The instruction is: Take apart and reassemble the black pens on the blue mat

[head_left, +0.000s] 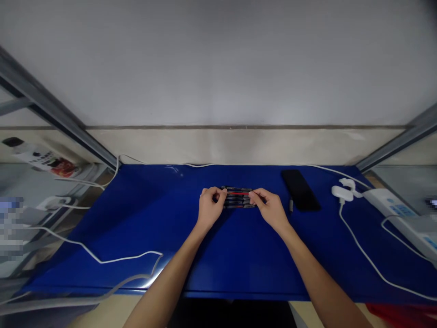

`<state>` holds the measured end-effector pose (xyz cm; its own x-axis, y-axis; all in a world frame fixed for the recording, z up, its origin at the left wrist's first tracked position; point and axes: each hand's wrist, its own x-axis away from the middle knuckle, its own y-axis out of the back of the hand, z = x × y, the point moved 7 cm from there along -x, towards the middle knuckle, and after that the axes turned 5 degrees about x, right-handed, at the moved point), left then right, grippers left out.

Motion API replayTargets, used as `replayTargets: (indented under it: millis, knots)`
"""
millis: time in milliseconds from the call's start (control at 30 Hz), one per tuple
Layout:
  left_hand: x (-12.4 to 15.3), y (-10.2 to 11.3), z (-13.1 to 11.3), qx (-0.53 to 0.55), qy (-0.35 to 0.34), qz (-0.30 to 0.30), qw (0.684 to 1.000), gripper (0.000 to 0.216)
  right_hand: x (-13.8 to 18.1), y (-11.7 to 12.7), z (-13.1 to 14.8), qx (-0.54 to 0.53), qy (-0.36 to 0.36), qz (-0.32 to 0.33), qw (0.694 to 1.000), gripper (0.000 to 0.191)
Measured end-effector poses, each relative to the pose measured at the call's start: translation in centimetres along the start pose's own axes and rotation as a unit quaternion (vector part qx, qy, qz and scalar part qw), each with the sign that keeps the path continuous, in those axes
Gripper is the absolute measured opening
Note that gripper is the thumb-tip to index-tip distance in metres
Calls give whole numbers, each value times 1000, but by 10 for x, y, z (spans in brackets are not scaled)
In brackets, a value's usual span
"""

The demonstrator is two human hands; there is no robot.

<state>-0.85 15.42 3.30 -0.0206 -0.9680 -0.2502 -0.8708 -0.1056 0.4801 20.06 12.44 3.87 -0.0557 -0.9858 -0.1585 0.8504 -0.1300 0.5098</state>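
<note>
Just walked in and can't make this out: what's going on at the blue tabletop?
A person's left hand and right hand pinch opposite ends of a few pens held side by side, mostly dark with one red, on or just above the blue tabletop. A black phone lies to the right, apart from the hands, with a white cable and power strip beyond.

Blue-topped bench against a bare wall, metal frame on both sides
Wall (218, 59) pale grey, plain, evenly lit, slightly brighter near the middle; beige ledge (239, 146) runs along its foot, just behind the blue tabletop (136, 237), which shows glossy glare at its front left edge. Left frame bar (51, 109), grey metal, slants down toward the tabletop's far corner; right frame bar (399, 141) mirrors it. White cables (102, 260) trail over the top. Tan surface (102, 314) shows under the front edge
</note>
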Motion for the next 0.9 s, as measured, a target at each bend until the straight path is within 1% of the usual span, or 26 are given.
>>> replayTargets:
  millis: [100, 167, 433, 733, 900]
  knots:
    - [0, -1, -2, 10, -1, 8, 1000, 35, 1, 1, -1, 0, -13, -1, 1000, 44]
    - [0, -1, -3, 18, -1, 9, 1000, 35, 3, 1, -1, -7, -21, 4, 1000, 47]
    - [-1, -2, -2, 5, -2, 12, 1000, 36, 2, -1, 0, -29, -18, 12, 999, 40]
    - [-1, -1, -1, -3, 8, 10, 1000, 36, 3, -1, 3, -11, -18, 8, 1000, 42]
    - [0, -2, 0, -9, 3, 9, 1000, 37, 2, -1, 3, -5, -18, 9, 1000, 41]
